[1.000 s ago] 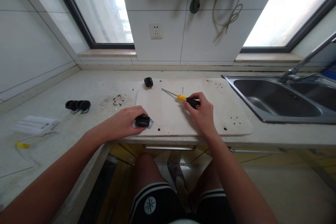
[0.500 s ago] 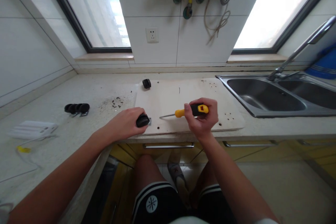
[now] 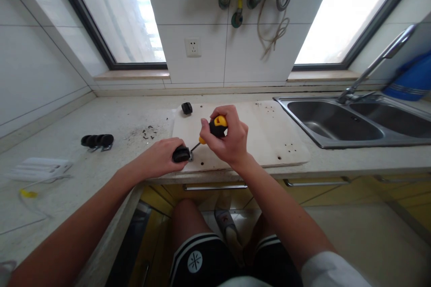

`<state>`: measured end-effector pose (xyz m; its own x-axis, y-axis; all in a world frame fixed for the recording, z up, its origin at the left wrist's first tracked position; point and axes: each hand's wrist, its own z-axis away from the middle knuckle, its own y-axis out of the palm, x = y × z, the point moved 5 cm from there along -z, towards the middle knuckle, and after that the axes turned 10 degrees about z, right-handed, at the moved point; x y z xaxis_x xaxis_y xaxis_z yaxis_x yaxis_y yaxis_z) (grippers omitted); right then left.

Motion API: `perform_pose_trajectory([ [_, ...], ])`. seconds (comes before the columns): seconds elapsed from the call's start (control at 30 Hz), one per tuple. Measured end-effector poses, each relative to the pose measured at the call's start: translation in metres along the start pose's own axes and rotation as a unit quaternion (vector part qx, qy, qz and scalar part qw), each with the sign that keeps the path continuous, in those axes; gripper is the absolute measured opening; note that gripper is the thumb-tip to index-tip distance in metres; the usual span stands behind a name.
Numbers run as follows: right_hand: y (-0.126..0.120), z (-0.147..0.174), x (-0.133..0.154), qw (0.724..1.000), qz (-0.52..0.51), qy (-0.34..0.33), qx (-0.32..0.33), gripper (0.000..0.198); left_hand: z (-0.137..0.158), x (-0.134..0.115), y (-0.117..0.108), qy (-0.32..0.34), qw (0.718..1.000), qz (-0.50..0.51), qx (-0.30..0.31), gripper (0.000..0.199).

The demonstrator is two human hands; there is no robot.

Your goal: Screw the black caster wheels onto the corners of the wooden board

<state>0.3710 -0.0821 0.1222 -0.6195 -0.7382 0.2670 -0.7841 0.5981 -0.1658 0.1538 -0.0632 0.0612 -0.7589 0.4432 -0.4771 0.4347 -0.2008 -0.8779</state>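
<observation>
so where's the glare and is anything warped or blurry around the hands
Head view: both windows blow out white; the wide lens bows the counter edge and tile lines; the left hand on the caster and right hand with the screwdriver look sharp.

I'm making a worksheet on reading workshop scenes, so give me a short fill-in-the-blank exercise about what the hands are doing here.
1. The right hand grips a screwdriver whose handle is black and ____.
2. The left hand presses a black caster wheel onto the near-left corner of the white ____.
3. The screwdriver's tip points at the wheel's metal ____.
4. To the right of the board, a steel ____ is set into the countertop.

Missing words: yellow; board; plate; sink
</observation>
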Motion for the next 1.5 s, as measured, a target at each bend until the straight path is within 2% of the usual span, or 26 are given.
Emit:
perform_pose_trajectory([
  [0.2, 0.007, 0.000, 0.004, 0.999, 0.007, -0.032, 0.017, 0.015, -0.001, 0.001, 0.000, 0.011, 1.000, 0.014, 0.004, 0.026],
  [0.47, 0.011, -0.002, 0.008, 0.999, 0.011, -0.037, 0.030, 0.013, -0.001, 0.000, -0.001, 0.011, 1.000, 0.019, 0.013, 0.028],
  [0.7, 0.024, -0.008, 0.011, 0.994, 0.026, -0.015, 0.108, 0.011, -0.002, 0.003, 0.000, 0.011, 1.000, 0.014, 0.008, 0.028],
  [0.83, 0.030, -0.011, 0.024, 0.987, 0.032, -0.074, 0.138, 0.005, 0.000, -0.006, 0.000, 0.010, 1.000, 0.029, 0.003, 0.023],
  [0.9, 0.031, -0.009, 0.030, 0.984, 0.024, -0.106, 0.138, 0.006, 0.001, -0.009, -0.002, 0.011, 0.999, 0.041, 0.005, 0.024],
  [0.97, 0.032, -0.007, 0.032, 0.984, 0.015, -0.110, 0.138, 0.006, 0.002, -0.005, -0.008, 0.006, 0.998, 0.059, 0.017, 0.030],
  [1.03, 0.032, -0.006, 0.031, 0.985, 0.005, -0.091, 0.143, 0.006, 0.003, 0.011, -0.018, -0.011, 0.995, 0.088, 0.040, 0.044],
  [1.1, 0.033, -0.008, 0.027, 0.987, -0.003, -0.067, 0.145, 0.006, 0.004, 0.040, -0.032, -0.050, 0.991, 0.114, 0.040, 0.058],
  [1.17, 0.034, -0.011, 0.022, 0.989, -0.009, -0.047, 0.140, 0.007, 0.005, 0.080, -0.049, -0.104, 0.989, 0.098, -0.033, 0.053],
  [1.23, 0.034, -0.013, 0.017, 0.990, -0.008, -0.029, 0.140, 0.008, 0.010, 0.119, -0.061, -0.168, 0.978, 0.009, -0.127, 0.044],
  [1.3, 0.035, -0.014, 0.014, 0.989, -0.002, -0.017, 0.144, 0.008, 0.014, 0.147, -0.059, -0.204, 0.966, -0.041, -0.155, 0.041],
  [1.4, 0.035, -0.014, 0.013, 0.990, 0.003, -0.015, 0.140, 0.009, 0.015, 0.163, -0.042, -0.196, 0.967, -0.061, -0.151, 0.047],
  [1.5, 0.035, -0.013, 0.015, 0.990, 0.002, -0.019, 0.140, 0.008, 0.015, 0.161, -0.032, -0.175, 0.969, -0.084, -0.151, 0.046],
])
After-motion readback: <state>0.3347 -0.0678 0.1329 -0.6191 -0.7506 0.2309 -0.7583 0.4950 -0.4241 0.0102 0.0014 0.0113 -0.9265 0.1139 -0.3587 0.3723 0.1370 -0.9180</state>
